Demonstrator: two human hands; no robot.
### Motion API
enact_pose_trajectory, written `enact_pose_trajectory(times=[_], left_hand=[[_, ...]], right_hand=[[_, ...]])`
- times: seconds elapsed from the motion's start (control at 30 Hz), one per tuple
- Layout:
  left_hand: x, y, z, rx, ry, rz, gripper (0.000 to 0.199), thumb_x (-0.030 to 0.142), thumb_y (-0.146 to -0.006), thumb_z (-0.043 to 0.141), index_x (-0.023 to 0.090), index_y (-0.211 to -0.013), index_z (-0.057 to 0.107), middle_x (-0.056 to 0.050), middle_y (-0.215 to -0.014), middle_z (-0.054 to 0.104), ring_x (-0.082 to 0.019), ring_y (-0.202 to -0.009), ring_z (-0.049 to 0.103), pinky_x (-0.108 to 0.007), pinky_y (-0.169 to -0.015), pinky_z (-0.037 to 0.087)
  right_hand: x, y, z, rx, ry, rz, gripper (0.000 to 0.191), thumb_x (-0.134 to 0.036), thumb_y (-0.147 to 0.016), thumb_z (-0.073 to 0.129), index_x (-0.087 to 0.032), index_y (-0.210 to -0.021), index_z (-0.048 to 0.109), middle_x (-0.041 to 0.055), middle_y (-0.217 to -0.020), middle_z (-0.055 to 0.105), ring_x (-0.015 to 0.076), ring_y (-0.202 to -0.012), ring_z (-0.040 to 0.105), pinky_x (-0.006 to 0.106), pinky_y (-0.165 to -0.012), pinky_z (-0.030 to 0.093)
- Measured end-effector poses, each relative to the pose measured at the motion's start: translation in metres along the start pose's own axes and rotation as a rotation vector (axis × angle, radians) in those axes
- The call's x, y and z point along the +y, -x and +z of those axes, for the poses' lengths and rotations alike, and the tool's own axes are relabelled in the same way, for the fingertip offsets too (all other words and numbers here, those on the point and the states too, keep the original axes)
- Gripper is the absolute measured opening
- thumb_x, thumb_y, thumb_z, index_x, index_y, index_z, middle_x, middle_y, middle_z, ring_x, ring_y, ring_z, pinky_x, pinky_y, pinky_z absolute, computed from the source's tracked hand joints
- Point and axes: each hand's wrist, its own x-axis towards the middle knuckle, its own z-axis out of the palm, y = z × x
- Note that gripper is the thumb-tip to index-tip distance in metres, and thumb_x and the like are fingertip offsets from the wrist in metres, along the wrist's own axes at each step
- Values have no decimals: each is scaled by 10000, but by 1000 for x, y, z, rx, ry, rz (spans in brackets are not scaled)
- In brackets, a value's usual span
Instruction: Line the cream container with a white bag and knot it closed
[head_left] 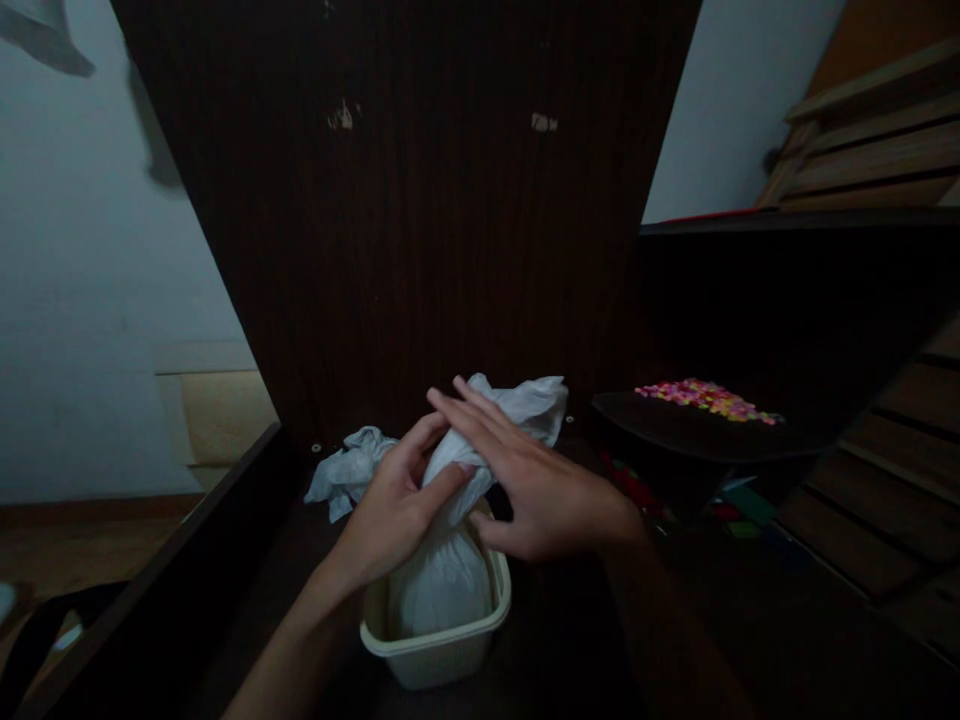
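Observation:
A white plastic bag [442, 590] with a full, rounded bottom sits inside a cream plastic tub [442, 668]. Its gathered neck rises between my hands, and the loose top [536, 402] flops out to the right behind my right hand. My left hand [401, 500] is closed round the neck, thumb pressed on the plastic. Over the neck from the right lies my right hand [525, 480], its fingers stretched out across the bag and its thumb apart, lower down near the tub's rim. What fills the bag is hidden.
Another crumpled white plastic bag [349, 470] lies left of the tub, against a dark wooden panel [420, 220]. To the right, small colourful pieces [705, 400] are heaped on a dark shelf [675, 437], with red and green items [746, 505] below. A raised dark edge [172, 570] runs along the left.

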Motion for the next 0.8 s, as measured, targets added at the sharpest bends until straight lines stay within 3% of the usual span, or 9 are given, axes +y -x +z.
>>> enact_pose_trajectory(times=[0.1, 0.2, 0.33, 0.47, 0.6, 0.7, 0.8], left_hand=[[0, 3, 0, -81, -91, 18, 409, 342, -950, 601, 226, -1341, 580, -62, -1354, 654, -272, -1277, 587, -383, -1085, 458], [3, 7, -1, -115, -331, 18, 422, 375, -960, 598, 231, -1355, 566, -65, -1272, 687, -275, -1149, 648, -399, -993, 513], [6, 14, -1, -90, -661, 150, 555, 343, -895, 685, 229, -1400, 486, -97, -1349, 622, -293, -1189, 608, -445, -1029, 486], [6, 17, -2, -75, -728, 193, 596, 278, -863, 699, 239, -1408, 459, -97, -1344, 617, -282, -1200, 599, -440, -1029, 485], [6, 12, -7, -36, -738, 158, 401, 174, -845, 625, 211, -1245, 615, -58, -1080, 703, -231, -964, 662, -367, -869, 532], [8, 7, -12, -24, -759, 153, 229, 156, -842, 590, 207, -1034, 703, -30, -876, 689, -199, -813, 647, -305, -736, 510], [10, 5, -13, 59, -758, 168, 182, 166, -820, 594, 206, -973, 683, -25, -869, 680, -188, -801, 639, -288, -716, 489]], right_hand=[[9, -6, 12, -37, 46, 75, 925, 19, -767, 457, -195, -1617, 161, 115, -1630, 324, 225, -1508, 300, 457, -1226, 304], [15, -5, 12, -47, 35, 174, 893, 13, -750, 446, -214, -1593, 260, 107, -1497, 489, 218, -1340, 504, 404, -1095, 448], [11, -2, 6, -68, 88, 306, 884, -3, -690, 455, -182, -1550, 359, 116, -1429, 571, 250, -1304, 525, 424, -1094, 412], [4, -5, 2, -82, 129, 390, 754, -13, -673, 462, -181, -1406, 514, 106, -1279, 661, 259, -1166, 583, 401, -1012, 417], [4, -5, 2, -96, 137, 452, 475, -45, -761, 477, -183, -1192, 622, 88, -1099, 709, 249, -1017, 611, 361, -893, 423], [6, -2, 3, -107, 34, 475, 344, -118, -851, 515, -203, -1159, 643, 78, -1080, 711, 243, -998, 625, 342, -848, 431], [9, 1, 3, -133, -167, 464, 318, -196, -900, 556, -217, -1204, 645, 58, -1008, 722, 217, -918, 657, 311, -785, 457]])
